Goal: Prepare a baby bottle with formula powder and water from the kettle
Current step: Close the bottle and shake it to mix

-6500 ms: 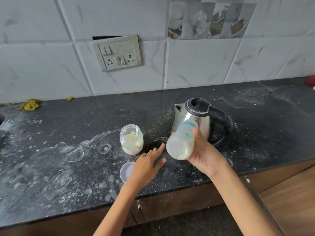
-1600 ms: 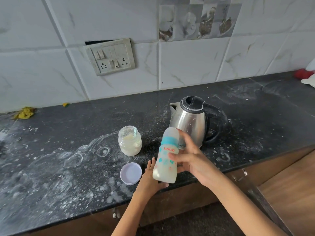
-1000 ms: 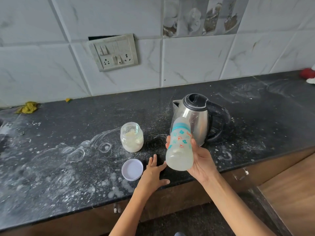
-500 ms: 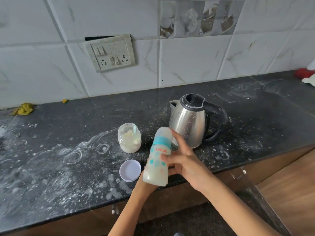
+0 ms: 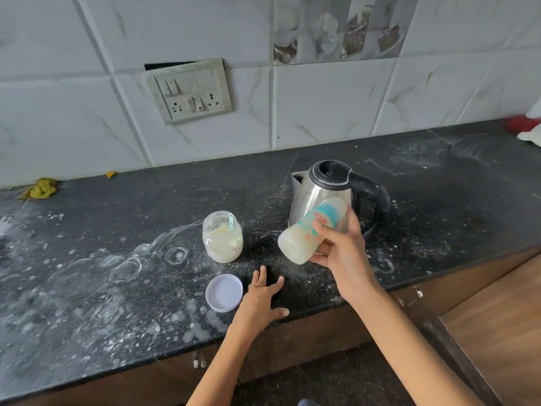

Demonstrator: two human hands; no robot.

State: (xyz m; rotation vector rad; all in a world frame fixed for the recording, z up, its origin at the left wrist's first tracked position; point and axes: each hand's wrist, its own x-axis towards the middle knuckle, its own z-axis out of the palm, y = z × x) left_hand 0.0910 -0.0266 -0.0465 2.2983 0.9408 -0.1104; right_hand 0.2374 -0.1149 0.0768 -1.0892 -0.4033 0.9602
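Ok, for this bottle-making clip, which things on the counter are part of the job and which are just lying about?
Part of the job:
- baby bottle, milky, tilted in the right hand
- kettle
- open powder jar with a scoop inside
- jar lid, beside the left hand

Lying about:
- yellow cloth by the wall
- red thing at far right
- switch plate
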